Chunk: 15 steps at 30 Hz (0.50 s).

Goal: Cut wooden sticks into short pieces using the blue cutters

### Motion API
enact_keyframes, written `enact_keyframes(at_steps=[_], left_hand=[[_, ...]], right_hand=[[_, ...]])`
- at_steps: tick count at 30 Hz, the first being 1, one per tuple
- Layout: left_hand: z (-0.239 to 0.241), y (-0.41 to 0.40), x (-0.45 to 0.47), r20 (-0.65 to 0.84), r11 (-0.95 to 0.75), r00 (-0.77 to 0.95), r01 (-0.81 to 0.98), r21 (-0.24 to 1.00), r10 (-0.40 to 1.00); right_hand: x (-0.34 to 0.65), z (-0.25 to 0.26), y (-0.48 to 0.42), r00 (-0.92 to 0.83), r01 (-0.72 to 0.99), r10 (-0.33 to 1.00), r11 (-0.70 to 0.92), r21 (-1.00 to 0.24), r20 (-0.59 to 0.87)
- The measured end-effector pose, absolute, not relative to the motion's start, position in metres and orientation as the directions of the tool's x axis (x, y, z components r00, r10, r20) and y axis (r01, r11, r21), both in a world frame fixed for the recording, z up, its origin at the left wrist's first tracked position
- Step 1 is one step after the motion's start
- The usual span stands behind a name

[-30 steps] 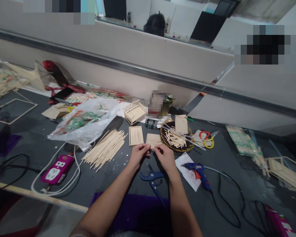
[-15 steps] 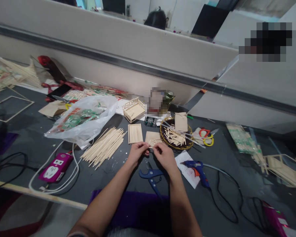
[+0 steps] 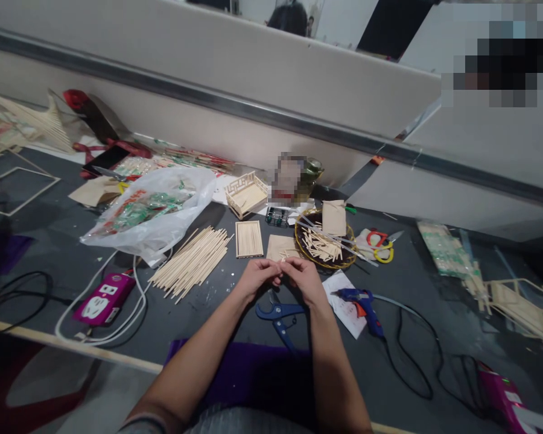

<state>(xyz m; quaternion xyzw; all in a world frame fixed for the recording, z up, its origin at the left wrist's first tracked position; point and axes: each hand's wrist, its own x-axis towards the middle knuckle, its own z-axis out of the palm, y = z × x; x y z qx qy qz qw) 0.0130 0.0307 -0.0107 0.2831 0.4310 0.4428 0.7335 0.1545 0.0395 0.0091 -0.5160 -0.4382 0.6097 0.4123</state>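
My left hand (image 3: 261, 277) and my right hand (image 3: 302, 278) meet fingertip to fingertip over the table, both closed in a pinch. A short wooden stick showed between them a moment ago; the fingers now mostly hide it. Just beyond them lies a piece of brown card (image 3: 280, 243) with small stick pieces at its edge. A small framed panel of sticks (image 3: 248, 239) is left of the card. Blue-handled cutters (image 3: 278, 313) lie below the hands. To the right, a blue glue gun (image 3: 361, 306) rests partly on white paper (image 3: 341, 286).
Long sticks (image 3: 192, 262) lie piled at left beside a plastic bag (image 3: 154, 211) and a magenta power box (image 3: 104, 298) with cables. Behind stand a small railed stick model (image 3: 247, 196) and a basket (image 3: 301, 247) of short pieces. Scissors (image 3: 382, 247) lie to its right.
My fingertips have come closer together, so the pale stick between them no longer shows. The view has shifted slightly; the things on the table look unmoved.
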Motion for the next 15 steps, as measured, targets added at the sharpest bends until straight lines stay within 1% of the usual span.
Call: enact_keyframes(at_steps=[2, 6, 9, 11, 15], left_hand=[[-0.011, 0.030, 0.012, -0.373, 0.447, 0.253, -0.400, 0.800, 0.893], [-0.008, 0.028, 0.013, -0.279, 0.395, 0.304, -0.448, 0.802, 0.911], [-0.006, 0.026, 0.015, -0.203, 0.320, 0.278, -0.486, 0.813, 0.939], [-0.005, 0.026, 0.016, -0.184, 0.282, 0.241, -0.482, 0.830, 0.953], [-0.004, 0.026, 0.016, -0.169, 0.234, 0.180, -0.452, 0.861, 0.969]], right_hand=[[0.155, 0.010, 0.039, -0.137, -0.076, 0.948, -0.300, -0.951, -0.288], [0.152, 0.012, 0.039, -0.094, -0.268, 0.931, -0.364, -0.892, -0.352], [0.149, 0.013, 0.038, -0.100, -0.371, 0.913, -0.403, -0.837, -0.395], [0.146, 0.014, 0.037, -0.103, -0.391, 0.913, -0.403, -0.827, -0.396], [0.141, 0.015, 0.035, -0.103, -0.387, 0.930, -0.365, -0.847, -0.354]])
